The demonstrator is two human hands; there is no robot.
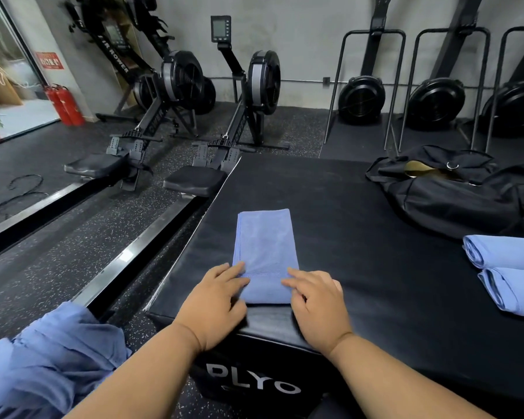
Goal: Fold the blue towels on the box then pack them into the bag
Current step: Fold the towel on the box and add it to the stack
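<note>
A blue towel [265,246] lies folded into a long strip on the black plyo box [360,225], its near end turned over into a small roll. My left hand [215,300] rests on the roll's left side with fingers laid on the cloth. My right hand [318,300] rests on its right side the same way. Two rolled blue towels [508,273] lie at the box's right edge. The black bag [454,195] sits open at the far right of the box. A heap of loose blue towels [52,364] lies at the lower left.
Two rowing machines [176,122] stand on the speckled floor left of the box, their rails running along its left edge. More machines [436,101] line the back wall. Red fire extinguishers [64,104] stand by the glass door.
</note>
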